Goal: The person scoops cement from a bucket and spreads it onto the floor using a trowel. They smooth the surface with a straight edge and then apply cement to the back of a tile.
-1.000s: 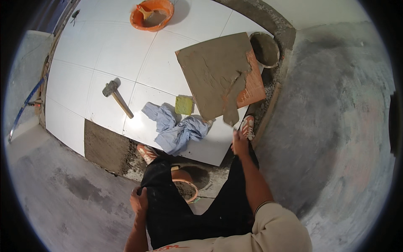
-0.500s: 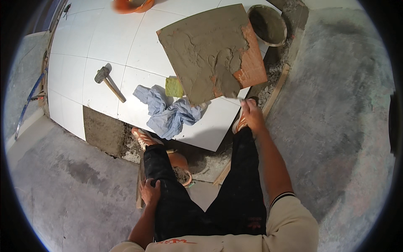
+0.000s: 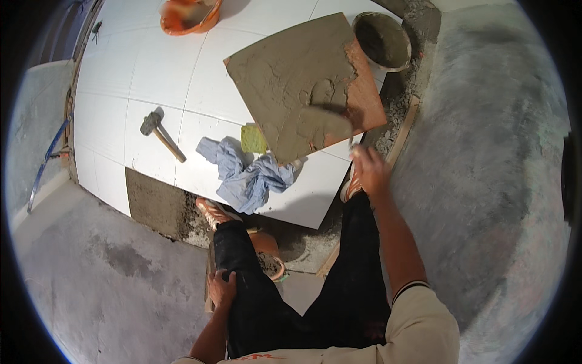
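Note:
My right hand (image 3: 371, 168) is closed on the handle of a trowel, with most of the handle hidden by the fingers. Grey mortar coats the trowel's blade (image 3: 326, 126), which lies low over the near right part of a large orange-backed tile (image 3: 370, 100). A layer of wet mortar (image 3: 285, 73) covers most of that tile, leaving an orange strip bare along its right side. My left hand (image 3: 222, 289) rests on my left leg by the knee, fingers laid against the trousers and holding nothing.
White floor tiles (image 3: 224, 67) carry a mallet (image 3: 159, 136), a blue cloth (image 3: 251, 182), a yellow-green sponge (image 3: 253, 139) and an orange bucket (image 3: 194, 27). A mortar-stained bucket (image 3: 397, 64) stands beyond the coated tile. An orange container (image 3: 264, 242) sits between my legs; a wooden strip (image 3: 405, 130) runs at right.
The trowel has swung from the tile's near edge up and flatter over the mortar. My left hand stays on my leg. The whole view has shifted slightly.

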The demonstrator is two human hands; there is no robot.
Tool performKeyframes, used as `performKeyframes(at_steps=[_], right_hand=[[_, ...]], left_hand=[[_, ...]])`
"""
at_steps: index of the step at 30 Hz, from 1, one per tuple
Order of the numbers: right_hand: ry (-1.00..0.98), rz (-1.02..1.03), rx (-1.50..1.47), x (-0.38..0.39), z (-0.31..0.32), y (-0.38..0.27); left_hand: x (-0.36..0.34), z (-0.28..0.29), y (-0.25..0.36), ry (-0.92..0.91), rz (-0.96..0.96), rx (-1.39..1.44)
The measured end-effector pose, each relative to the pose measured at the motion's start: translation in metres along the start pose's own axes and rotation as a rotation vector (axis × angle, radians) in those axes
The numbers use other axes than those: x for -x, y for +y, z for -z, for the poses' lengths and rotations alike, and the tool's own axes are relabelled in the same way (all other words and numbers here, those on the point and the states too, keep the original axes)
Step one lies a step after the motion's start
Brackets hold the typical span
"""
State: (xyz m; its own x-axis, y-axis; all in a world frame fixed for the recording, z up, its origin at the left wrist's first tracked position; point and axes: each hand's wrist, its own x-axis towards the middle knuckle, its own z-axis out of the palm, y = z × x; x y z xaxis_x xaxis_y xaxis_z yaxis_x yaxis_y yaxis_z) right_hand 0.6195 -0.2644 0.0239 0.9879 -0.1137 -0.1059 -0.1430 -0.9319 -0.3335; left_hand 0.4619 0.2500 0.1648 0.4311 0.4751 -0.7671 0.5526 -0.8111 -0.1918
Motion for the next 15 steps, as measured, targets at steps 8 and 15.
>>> performKeyframes(at_steps=[8,15], right_hand=[[0.060,-0.433,-0.030,-0.144,0.010,0.041],[-0.019,-0.600,-0.201,-0.070,-0.005,0.011]], left_hand=[[0.004,-0.007,0.019,-0.009,0.023,-0.022],[0.000,-0.002,0.008,0.007,0.006,-0.065]])
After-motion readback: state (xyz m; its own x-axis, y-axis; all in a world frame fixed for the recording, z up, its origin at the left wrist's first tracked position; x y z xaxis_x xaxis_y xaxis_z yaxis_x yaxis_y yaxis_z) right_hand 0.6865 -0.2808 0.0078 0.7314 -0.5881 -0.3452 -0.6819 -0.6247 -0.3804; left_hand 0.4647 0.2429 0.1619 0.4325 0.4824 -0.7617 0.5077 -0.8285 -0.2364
